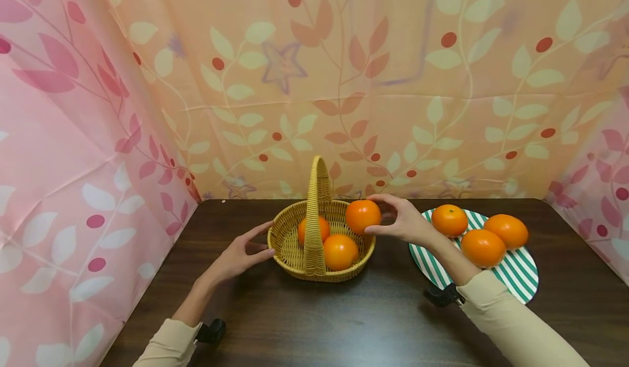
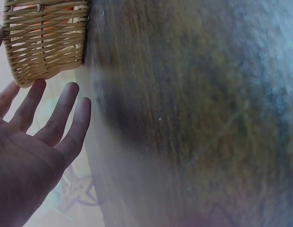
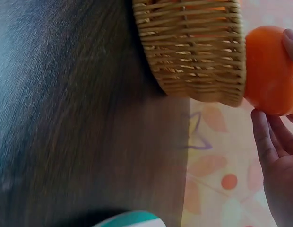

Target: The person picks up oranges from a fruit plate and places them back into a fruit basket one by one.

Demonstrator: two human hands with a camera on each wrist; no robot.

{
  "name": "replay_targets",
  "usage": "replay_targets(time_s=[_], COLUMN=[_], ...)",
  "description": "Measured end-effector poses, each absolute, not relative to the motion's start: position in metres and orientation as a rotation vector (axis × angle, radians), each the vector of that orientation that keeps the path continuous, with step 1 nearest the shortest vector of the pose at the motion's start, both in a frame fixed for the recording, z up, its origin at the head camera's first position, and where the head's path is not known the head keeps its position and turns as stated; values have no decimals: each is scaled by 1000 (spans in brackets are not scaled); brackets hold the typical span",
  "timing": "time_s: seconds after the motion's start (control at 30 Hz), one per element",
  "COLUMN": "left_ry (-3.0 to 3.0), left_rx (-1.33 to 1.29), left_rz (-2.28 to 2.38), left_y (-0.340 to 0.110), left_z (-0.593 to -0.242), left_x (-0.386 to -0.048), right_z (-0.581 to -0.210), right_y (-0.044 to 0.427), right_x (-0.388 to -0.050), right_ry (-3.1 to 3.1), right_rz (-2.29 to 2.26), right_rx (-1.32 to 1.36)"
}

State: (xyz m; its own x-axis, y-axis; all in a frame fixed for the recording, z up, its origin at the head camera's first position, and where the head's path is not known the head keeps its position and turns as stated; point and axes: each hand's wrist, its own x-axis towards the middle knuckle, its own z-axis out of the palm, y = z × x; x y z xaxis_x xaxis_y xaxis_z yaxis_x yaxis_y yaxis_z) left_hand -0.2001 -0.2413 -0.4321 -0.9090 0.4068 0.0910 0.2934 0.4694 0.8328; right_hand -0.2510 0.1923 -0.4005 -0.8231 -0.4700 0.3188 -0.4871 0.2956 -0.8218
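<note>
A yellow wicker basket [image 1: 295, 271] with a tall handle holds two orange fruits, one [image 1: 340, 252] in front and one [image 1: 321, 229] partly behind the handle. The right hand [image 1: 404, 222] pinches another orange fruit [image 1: 363, 215] between thumb and fingers at the basket's right rim; the right wrist view shows this fruit [image 3: 270, 71] beside the wicker wall [image 3: 198, 56]. At the basket's left side, the left hand [image 1: 241, 253] touches the rim with spread, relaxed fingers. In the left wrist view, fingertips of the left hand [image 2: 38, 137] meet the rim of the basket [image 2: 47, 47].
On the right of the dark wooden table [image 1: 344, 323] lies a green-and-white striped round plate or mat [image 1: 523, 279] bearing three orange fruits [image 1: 483, 248]. Floral cloth [image 1: 344, 83] hangs behind the table and at both sides.
</note>
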Motion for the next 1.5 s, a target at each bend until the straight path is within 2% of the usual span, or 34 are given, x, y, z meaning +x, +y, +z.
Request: replay_targets(time_s=[0.73,1.5], left_ry=[2590,2585], left_rx=[604,655], left_rz=[1412,1448], left_y=[-240,-240], left_z=[-431,-433], left_x=[-200,-200], right_z=[-408,-401], right_y=[178,255], right_x=[-256,-219], right_ry=[-2592,-2647], right_rz=[1519,1422], right_rx=[920,803])
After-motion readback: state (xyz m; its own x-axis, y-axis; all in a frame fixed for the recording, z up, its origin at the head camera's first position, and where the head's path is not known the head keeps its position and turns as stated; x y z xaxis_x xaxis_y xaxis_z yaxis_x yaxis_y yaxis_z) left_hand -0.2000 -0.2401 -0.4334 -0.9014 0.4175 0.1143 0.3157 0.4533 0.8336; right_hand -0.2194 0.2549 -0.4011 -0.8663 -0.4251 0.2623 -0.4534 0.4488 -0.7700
